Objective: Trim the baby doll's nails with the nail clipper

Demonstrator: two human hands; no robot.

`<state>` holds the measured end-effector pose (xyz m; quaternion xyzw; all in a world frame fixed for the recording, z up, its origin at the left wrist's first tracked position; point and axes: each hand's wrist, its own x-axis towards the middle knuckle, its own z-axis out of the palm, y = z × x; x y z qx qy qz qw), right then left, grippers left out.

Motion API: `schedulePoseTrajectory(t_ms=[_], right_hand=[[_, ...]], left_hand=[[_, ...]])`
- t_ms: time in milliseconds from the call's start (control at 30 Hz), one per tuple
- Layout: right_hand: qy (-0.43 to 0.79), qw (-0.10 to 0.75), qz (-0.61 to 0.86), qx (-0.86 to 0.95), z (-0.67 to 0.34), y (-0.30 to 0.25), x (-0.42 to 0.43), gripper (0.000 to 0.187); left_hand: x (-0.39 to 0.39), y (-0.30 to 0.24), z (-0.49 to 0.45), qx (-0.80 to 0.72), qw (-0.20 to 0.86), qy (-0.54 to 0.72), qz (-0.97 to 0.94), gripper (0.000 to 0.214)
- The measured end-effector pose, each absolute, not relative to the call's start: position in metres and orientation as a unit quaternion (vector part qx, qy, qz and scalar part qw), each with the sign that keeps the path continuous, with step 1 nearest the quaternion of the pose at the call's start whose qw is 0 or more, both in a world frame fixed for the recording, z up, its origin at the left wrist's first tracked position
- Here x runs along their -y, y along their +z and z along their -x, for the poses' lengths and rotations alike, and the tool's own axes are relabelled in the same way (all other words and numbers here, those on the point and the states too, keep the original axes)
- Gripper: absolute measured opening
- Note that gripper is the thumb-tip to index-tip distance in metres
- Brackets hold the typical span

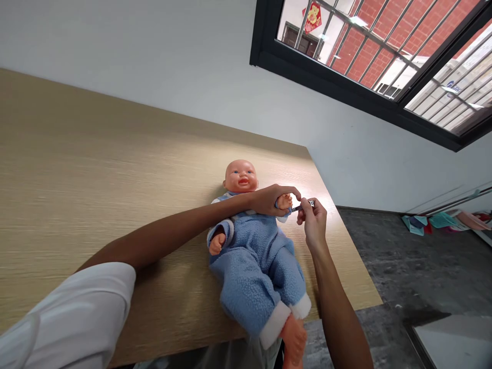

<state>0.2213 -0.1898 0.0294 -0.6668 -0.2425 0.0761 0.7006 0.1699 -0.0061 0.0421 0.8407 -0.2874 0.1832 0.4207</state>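
Observation:
A baby doll (253, 256) in a blue fleece suit lies on its back on a light wooden table (115, 195), head toward the wall, one bare foot hanging over the near edge. My left hand (274, 199) reaches across the doll's chest and is closed round its small hand. My right hand (313, 220) is closed in a pinch on a small dark metal tool (303, 207), whose tip points at the doll's fingers. I cannot make out exactly what the tool is.
A white wall runs behind the table, with a barred black-framed window (376, 61) at the upper right. A dark floor (415, 266) lies to the right of the table, with coloured items (442, 220) along the far wall.

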Motion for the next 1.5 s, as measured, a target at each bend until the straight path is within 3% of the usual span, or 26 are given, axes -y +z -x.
schedulePoseTrajectory(t_ms=[900,1500], right_hand=[[0.07,0.701,0.671,0.233,-0.2241,0.0287,0.1901,0.043],[0.001,0.662,0.706,0.25,-0.2232,0.0264,0.1909,0.042]], left_hand=[[0.0056,0.0416,-0.1702,0.281,0.423,0.172,-0.844,0.038],[0.0053,0.0408,-0.1723,0.288,0.422,0.17,-0.842,0.027]])
